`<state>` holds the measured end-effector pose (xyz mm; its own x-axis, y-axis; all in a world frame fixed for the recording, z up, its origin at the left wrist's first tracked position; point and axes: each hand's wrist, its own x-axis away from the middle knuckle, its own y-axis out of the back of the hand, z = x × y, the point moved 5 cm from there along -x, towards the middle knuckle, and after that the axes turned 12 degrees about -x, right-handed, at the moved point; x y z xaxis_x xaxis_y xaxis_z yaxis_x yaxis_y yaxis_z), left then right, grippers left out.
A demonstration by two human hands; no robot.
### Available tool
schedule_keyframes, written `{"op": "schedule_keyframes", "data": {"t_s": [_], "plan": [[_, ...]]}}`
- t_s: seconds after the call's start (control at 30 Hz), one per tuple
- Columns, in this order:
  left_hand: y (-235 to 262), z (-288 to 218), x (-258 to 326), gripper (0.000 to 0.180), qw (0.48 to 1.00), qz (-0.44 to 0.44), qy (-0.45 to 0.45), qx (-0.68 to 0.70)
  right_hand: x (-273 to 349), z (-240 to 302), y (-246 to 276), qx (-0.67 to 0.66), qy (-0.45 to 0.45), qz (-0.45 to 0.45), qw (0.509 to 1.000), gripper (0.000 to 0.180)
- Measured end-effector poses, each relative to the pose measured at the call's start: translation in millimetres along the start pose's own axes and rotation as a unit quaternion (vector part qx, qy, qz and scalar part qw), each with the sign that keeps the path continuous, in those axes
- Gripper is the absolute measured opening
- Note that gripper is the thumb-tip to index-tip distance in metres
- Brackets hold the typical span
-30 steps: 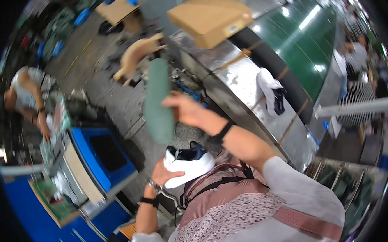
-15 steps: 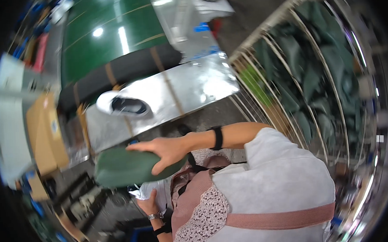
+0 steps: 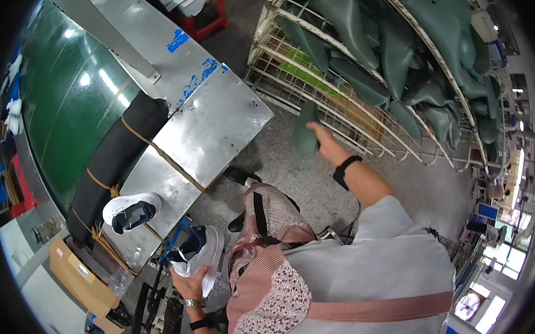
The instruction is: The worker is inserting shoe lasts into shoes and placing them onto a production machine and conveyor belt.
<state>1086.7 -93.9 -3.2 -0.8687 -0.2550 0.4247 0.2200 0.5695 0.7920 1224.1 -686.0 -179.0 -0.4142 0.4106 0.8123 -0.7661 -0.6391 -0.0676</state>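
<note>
- I have my right hand [image 3: 325, 141] stretched out in front of me, fingers wrapped around a green shoe last [image 3: 305, 129], holding it up just in front of the wire rack [image 3: 312, 89].
- That rack is stacked with many more green lasts [image 3: 394, 45], lying tilted across its bars.
- My left hand [image 3: 190, 285] is down low by my lap, closed around a white sneaker with a dark blue lining [image 3: 198, 250]; the fingers grip it from below.
- A second white sneaker [image 3: 131, 211] lies on its side on the metal worktop [image 3: 211, 124], well apart from both hands.
- Beside that sneaker, a black roll tied with brown cord [image 3: 113, 160] lies along the worktop's edge, next to the green conveyor belt [image 3: 70, 105].
- A cardboard box [image 3: 80, 279] sits lower left, beyond the worktop.
</note>
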Motion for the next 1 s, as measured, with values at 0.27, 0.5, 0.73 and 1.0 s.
{"op": "schedule_keyframes", "data": {"t_s": [0.27,0.5,0.73,1.0], "plan": [[47.7,-29.6,-28.0,0.079,0.995,-0.005,-0.003,-0.099,16.2,-25.0,-108.0,0.253,0.227,0.194,0.92,0.047],[98.7,-18.8,-38.5,0.077,0.976,-0.091,-0.101,-0.168,190.3,-49.9,-221.8,0.357,0.335,0.448,0.748,0.044],[101.4,5.9,-21.3,0.085,0.987,-0.083,-0.096,0.098,367.3,-123.2,-315.1,0.373,0.373,0.696,0.486,0.059],[121.9,81.4,-9.8,0.08,0.979,-0.091,-0.133,0.122,420.7,-197.8,-331.0,0.389,0.486,0.634,0.459,0.019]]}}
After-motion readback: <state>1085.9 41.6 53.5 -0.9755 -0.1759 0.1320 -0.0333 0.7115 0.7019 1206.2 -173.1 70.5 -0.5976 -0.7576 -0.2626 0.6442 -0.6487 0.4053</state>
